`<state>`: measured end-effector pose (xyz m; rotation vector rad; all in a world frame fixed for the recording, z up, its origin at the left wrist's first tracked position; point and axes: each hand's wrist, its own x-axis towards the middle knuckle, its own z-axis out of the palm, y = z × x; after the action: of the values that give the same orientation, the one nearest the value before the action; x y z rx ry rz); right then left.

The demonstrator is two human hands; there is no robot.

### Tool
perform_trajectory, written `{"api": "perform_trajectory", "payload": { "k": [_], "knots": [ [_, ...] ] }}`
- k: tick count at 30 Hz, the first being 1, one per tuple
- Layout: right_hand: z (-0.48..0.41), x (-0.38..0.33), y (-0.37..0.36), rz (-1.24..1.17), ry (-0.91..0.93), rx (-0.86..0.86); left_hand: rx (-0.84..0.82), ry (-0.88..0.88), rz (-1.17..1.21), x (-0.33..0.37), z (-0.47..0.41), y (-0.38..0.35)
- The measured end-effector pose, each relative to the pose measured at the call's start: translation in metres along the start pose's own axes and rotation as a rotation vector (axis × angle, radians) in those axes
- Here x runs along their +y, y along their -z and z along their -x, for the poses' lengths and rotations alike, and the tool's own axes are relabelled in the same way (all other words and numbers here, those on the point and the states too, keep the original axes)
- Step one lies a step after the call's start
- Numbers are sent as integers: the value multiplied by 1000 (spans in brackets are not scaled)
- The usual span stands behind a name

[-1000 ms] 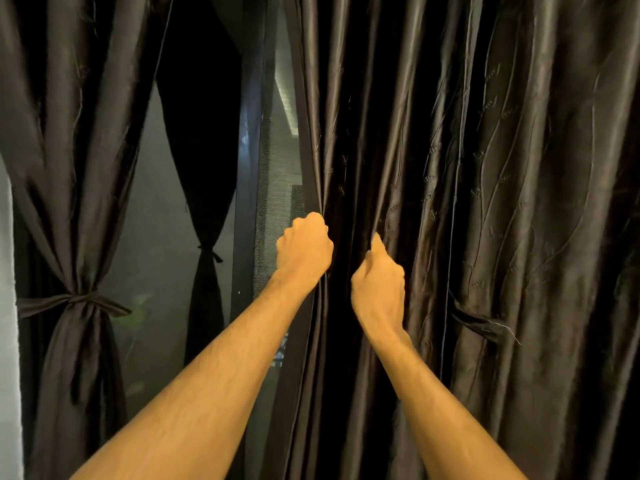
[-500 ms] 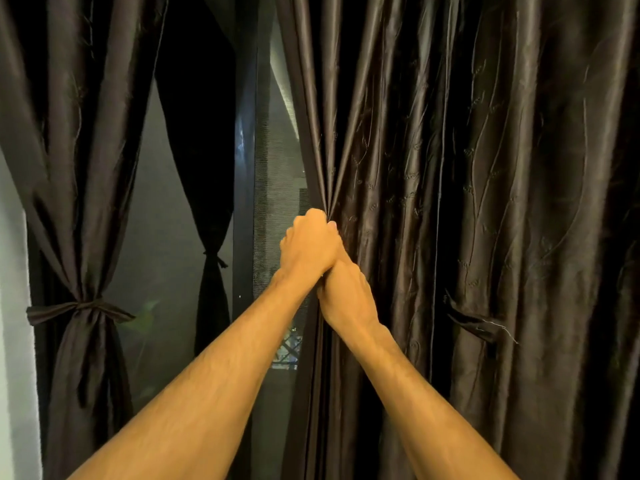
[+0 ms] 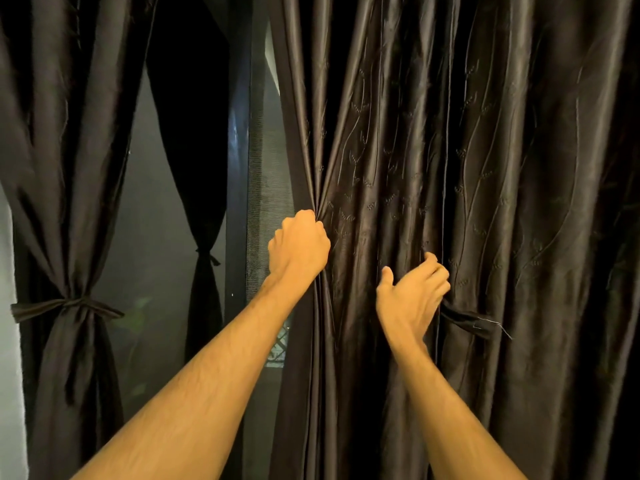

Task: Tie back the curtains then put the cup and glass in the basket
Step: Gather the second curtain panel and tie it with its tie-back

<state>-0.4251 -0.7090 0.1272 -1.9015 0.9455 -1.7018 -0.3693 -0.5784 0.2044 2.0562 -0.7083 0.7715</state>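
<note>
Partly inside left hand: curtain

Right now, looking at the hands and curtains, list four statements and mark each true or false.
1. The left hand grips a bunch of the right curtain. True.
2. The left curtain hangs untied. False: a band cinches it at the middle.
3. The right hand clasps the left hand. False: they are apart; its fingers curl against the curtain's folds.
4. A tieback strip sticks out of the right curtain beside the right hand. True.
</note>
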Motion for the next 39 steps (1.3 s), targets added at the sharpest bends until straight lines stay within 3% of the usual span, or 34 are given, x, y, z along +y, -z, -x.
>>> {"api": "perform_trajectory", "payload": {
  "k": [10, 17, 22, 28, 39],
  "knots": [
    [14, -32, -11, -247, -14, -248, -9, -5, -8, -5, -2, -2],
    [44, -48, -28, -487, 240, -612, -13, 64, -35, 7, 0, -7],
    [50, -45, -47, -271, 302, -558, -7, 96, -31, 11, 3, -7],
    [55, -51, -42, -291, 249, -549, 2, 85, -56, 1, 3, -10],
    [60, -61, -31, -218, 279, -547, -240, 205, -17, 5, -29, -5]
  ]
}}
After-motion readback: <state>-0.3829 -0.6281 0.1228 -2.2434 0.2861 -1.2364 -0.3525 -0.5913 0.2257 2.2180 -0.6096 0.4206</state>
